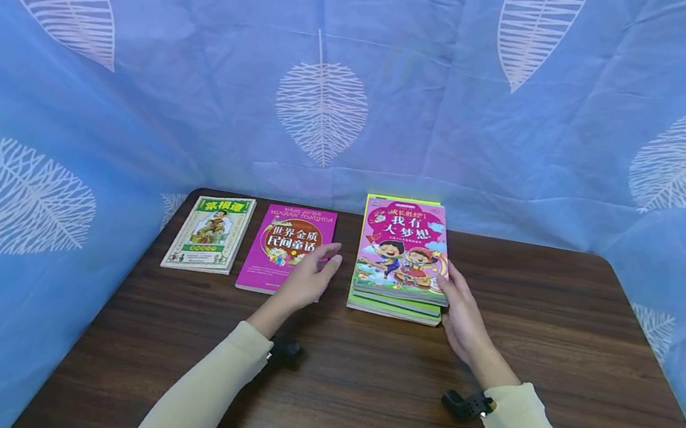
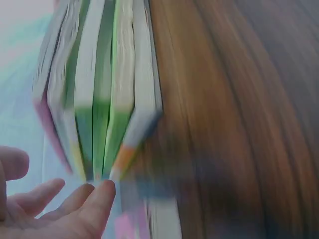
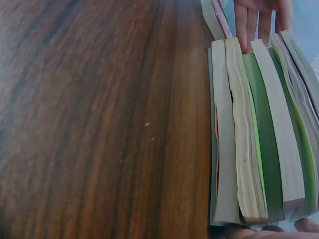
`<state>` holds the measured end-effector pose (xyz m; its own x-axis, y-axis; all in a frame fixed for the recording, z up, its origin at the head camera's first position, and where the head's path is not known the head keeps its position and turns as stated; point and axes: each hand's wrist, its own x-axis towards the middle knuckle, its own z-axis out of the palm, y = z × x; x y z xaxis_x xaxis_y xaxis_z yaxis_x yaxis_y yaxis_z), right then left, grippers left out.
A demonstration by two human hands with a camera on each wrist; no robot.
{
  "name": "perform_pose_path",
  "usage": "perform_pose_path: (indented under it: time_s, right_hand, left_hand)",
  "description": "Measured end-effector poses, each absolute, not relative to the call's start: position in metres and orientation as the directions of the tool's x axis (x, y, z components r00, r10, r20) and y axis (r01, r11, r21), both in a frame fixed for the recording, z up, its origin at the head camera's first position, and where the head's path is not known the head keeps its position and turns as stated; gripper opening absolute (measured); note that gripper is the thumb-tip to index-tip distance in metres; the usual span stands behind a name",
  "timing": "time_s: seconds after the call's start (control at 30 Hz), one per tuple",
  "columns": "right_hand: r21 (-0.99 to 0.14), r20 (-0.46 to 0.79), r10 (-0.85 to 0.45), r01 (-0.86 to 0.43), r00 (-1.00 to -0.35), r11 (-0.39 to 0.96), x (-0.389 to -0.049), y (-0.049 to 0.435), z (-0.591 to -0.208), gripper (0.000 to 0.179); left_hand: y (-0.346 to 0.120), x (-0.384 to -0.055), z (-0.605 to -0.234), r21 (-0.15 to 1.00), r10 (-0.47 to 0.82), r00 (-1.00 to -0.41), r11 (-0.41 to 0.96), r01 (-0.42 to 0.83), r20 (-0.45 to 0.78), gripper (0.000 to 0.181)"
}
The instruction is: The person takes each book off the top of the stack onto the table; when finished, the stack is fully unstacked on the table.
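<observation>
A stack of books, topped by a pink children's book with cartoon children on its cover, lies at the back of the table. My right hand touches the stack's right side, its thumb by the top book's edge. My left hand is held over the right part of a purple book, a gap away from the stack in the head view. Its fingers look relaxed and hold nothing. In the right wrist view, page edges of the stack show white, cream and green.
A pale book with a green title band lies left of the purple book. Under them is a dark wooden table. A blue curtain with white leaf prints hangs behind. Each wrist wears a black strap.
</observation>
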<state>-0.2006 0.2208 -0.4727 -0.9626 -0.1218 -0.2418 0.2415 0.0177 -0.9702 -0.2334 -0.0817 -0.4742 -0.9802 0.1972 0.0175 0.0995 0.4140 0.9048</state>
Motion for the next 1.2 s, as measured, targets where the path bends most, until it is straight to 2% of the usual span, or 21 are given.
perform_pose_path:
  time_s: [0.2, 0.43, 0.73, 1.0, 1.1, 1.2]
  right_hand:
    - [-0.965, -0.263, -0.098, 0.263, -0.960, 0.010, -0.202, 0.220, -0.472, 0.078]
    - [-0.963, -0.270, -0.122, 0.271, -0.955, 0.010, -0.204, 0.221, -0.470, 0.077]
    - [-0.962, -0.271, -0.098, 0.265, -0.958, 0.067, -0.199, 0.232, -0.466, 0.075]
    - [-0.954, -0.284, 0.001, 0.283, -0.959, 0.095, -0.193, 0.246, -0.461, 0.074]
    - [-0.958, -0.282, 0.035, 0.284, -0.959, 0.051, -0.190, 0.253, -0.460, 0.074]
    - [-0.959, -0.282, 0.033, 0.280, -0.959, -0.050, -0.185, 0.258, -0.457, 0.076]
  left_hand:
    - [-0.054, -0.235, -0.480, 0.946, 0.254, -0.965, 0.323, 0.022, -0.065, 0.056]
    - [-0.048, -0.236, -0.489, 0.959, 0.213, -0.969, 0.275, -0.064, -0.125, 0.055]
    - [-0.046, -0.238, -0.493, 0.959, 0.233, -0.966, 0.278, -0.047, -0.114, 0.058]
    - [-0.047, -0.238, -0.496, 0.960, 0.245, -0.963, 0.275, -0.046, -0.116, 0.059]
    - [-0.048, -0.238, -0.497, 0.957, 0.247, -0.962, 0.285, -0.044, -0.118, 0.059]
    - [-0.049, -0.239, -0.498, 0.958, 0.249, -0.962, 0.285, -0.038, -0.112, 0.060]
